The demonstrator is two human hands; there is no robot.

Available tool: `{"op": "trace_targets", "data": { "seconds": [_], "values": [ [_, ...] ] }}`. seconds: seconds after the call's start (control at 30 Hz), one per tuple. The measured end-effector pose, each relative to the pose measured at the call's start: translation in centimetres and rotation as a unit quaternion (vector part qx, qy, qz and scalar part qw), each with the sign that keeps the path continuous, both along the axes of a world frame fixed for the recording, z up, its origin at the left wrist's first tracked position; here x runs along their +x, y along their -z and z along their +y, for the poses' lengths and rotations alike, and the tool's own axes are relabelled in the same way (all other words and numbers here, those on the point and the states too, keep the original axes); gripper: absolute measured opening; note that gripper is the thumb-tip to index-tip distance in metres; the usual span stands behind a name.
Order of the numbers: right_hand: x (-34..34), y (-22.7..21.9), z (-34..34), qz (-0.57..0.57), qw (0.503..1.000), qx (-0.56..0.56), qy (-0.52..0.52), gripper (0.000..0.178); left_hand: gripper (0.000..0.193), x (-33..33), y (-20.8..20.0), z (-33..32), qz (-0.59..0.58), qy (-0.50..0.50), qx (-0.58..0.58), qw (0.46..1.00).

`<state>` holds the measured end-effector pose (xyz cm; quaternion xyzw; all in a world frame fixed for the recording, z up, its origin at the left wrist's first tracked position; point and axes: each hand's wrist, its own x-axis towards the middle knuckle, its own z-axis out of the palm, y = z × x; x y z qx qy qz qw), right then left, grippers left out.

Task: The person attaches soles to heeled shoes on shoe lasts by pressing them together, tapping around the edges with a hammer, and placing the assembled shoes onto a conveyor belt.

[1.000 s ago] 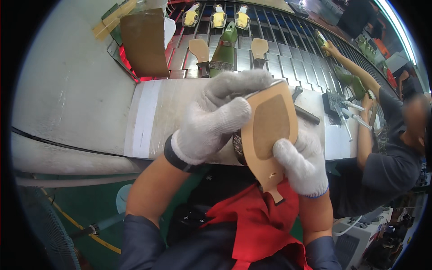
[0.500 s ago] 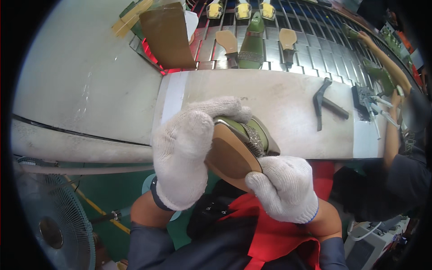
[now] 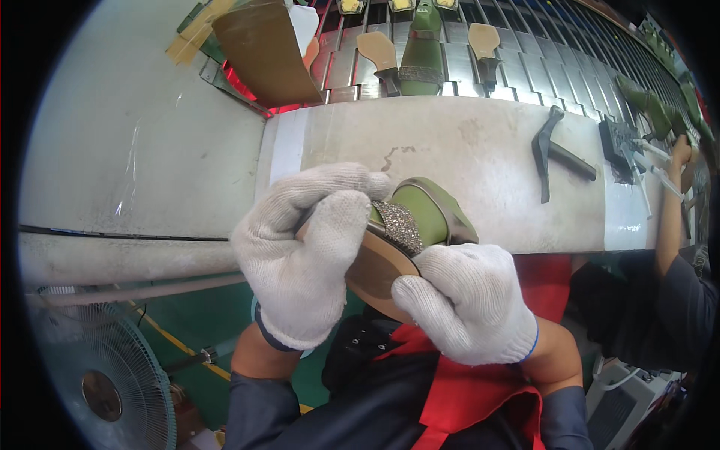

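Note:
Between my two white-gloved hands is a green shoe [image 3: 424, 206] with a glittering band across it and a tan sole turned partly toward me. My left hand [image 3: 304, 251] is closed round its left end, thumb on the near side and fingers over the top, covering that part. At the sole's right edge, my right hand [image 3: 472, 300] pinches the rim between thumb and bent fingers. The shoe is tilted, held above the near edge of the pale worktable [image 3: 480, 150]. Beyond it on the table lies a dark hammer [image 3: 555, 154].
A slatted metal conveyor [image 3: 517, 67] runs behind the table, carrying a green shoe [image 3: 422, 56] and soles with heels [image 3: 377, 52]. A brown board [image 3: 262, 56] stands at back left. A fan [image 3: 101, 394] is at lower left. At right, a co-worker's arm [image 3: 670, 217] reaches past a black block with white-handled tools [image 3: 619, 150].
The shoe has turned in my hands, showing more of its green upper and glitter band and less sole. My left fingers have shifted on it. The co-worker's raised arm has come down.

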<state>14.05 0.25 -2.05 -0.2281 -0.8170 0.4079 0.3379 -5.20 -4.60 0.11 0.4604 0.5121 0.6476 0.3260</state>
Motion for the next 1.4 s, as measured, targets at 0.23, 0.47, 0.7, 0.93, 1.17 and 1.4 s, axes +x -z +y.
{"op": "trace_targets", "data": {
  "seconds": [0.23, 0.47, 0.7, 0.93, 1.17, 1.4],
  "values": [
    [-0.1, -0.6, 0.0, -0.010, 1.000, -0.004, -0.010, 0.025, 0.024, 0.9, -0.6, -0.2, 0.133, -0.050, -0.030, 0.989],
    [1.3, -0.9, -0.3, -0.001, 0.987, 0.079, 0.142, 0.025, 0.028, 0.6, -2.4, 1.2, 0.189, 0.016, -0.011, 0.982],
    [5.4, -6.9, 3.8, -0.054, 0.991, 0.003, 0.119, 0.063, 0.052, 3.5, -1.9, 5.9, -0.060, 0.264, 0.034, 0.962],
    [9.9, 5.1, 3.0, 0.332, 0.808, -0.383, 0.301, 0.052, 0.053, 1.7, 12.2, 8.3, -0.380, 0.144, -0.094, 0.909],
    [6.8, 6.3, -1.1, 0.056, 0.918, -0.311, 0.238, 0.038, 0.065, -1.3, 10.5, 13.0, 0.054, 0.103, 0.122, 0.986],
    [2.0, -1.0, 6.0, -0.023, 0.983, 0.126, 0.129, 0.048, 0.062, 1.9, 8.9, 12.3, 0.037, 0.205, 0.100, 0.973]
  ]
}}
